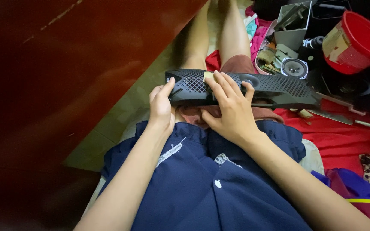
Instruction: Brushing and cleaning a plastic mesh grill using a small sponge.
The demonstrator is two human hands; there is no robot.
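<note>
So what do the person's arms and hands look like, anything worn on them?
Both arms are bare from the frame edge to the wrist, with no sleeves in view. The left hand and right hand wear no gloves, and no rings, watch or bracelets show. Fingernails look short and unpainted.

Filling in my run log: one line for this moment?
left hand: grips grille panel end | right hand: presses small tan piece on it | panel: across lap

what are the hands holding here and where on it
Both hold a long black speaker grille panel across the lap. The left hand grips its left end; the right hand lies over the middle, fingers pressing a small tan piece there.
</note>
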